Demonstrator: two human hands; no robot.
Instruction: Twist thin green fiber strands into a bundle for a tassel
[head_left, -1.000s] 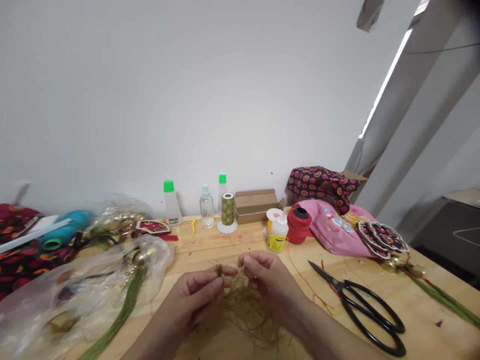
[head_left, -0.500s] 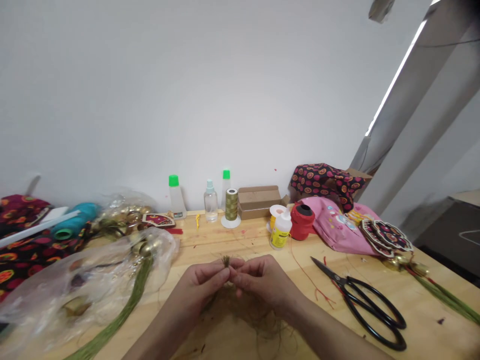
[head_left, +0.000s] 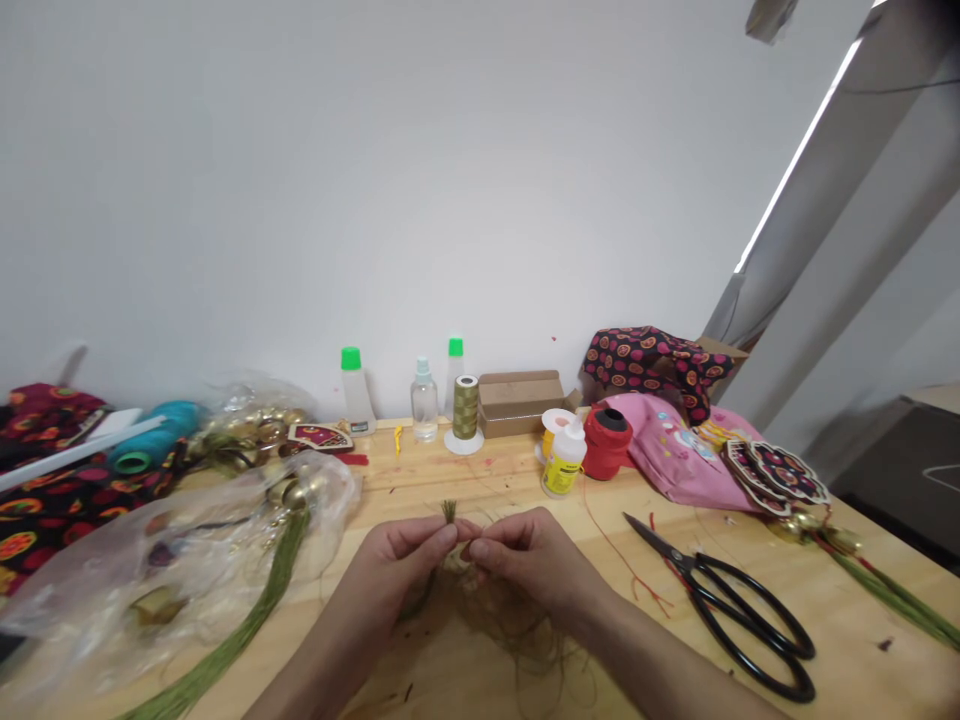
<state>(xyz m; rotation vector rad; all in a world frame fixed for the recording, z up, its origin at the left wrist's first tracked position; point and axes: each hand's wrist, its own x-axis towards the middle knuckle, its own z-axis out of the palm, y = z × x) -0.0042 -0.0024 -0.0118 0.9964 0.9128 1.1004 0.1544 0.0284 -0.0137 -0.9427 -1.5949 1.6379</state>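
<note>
Between the thumb and fingers of my left hand (head_left: 409, 560) a bundle of olive-green thread (head_left: 449, 511) is pinched, its cut ends sticking up like a small brush. My right hand (head_left: 529, 560) is closed in a pinch close beside it; what lies between those fingertips is too small to make out, probably thin thread. Beneath both hands, loose tangled thread (head_left: 525, 630) spreads over the wooden table. A spool of olive thread (head_left: 466, 410) stands upright behind the hands.
Black-handled scissors (head_left: 720, 600) lie at right. A glue bottle (head_left: 564, 460) stands by a red thread spool (head_left: 607, 440). At left are a plastic bag (head_left: 202, 545), a green tassel (head_left: 247, 630) and a teal spool (head_left: 154, 440). A cardboard box (head_left: 521, 405) sits against the wall.
My fingertips have drawn slightly apart, and more of the thread bundle's ends shows above my left fingers. The camera view has shifted a little.
</note>
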